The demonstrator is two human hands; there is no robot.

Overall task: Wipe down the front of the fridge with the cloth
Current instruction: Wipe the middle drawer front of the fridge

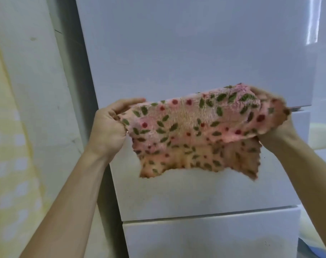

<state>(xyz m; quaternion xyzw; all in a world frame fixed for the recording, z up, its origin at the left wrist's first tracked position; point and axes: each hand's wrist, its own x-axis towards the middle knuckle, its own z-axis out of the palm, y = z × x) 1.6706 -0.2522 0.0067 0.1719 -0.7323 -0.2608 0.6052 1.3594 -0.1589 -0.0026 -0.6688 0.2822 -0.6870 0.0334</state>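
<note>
The fluffy pink cloth [195, 125], printed with green leaves and red dots, hung folded before the glossy white fridge [195, 53]. The left hand [110, 125] and right hand [277, 125] gripped its opposite scalloped edges, held apart.

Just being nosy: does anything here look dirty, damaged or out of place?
The middle panel of the fridge shows faint grubby smudges and specks. The cloth has a ragged lower edge. Nothing looks spilled or askew.

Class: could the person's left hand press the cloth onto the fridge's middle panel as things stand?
Probably yes. The left hand grips one end of the cloth, which hangs before the middle panel; nothing shows between them.
</note>
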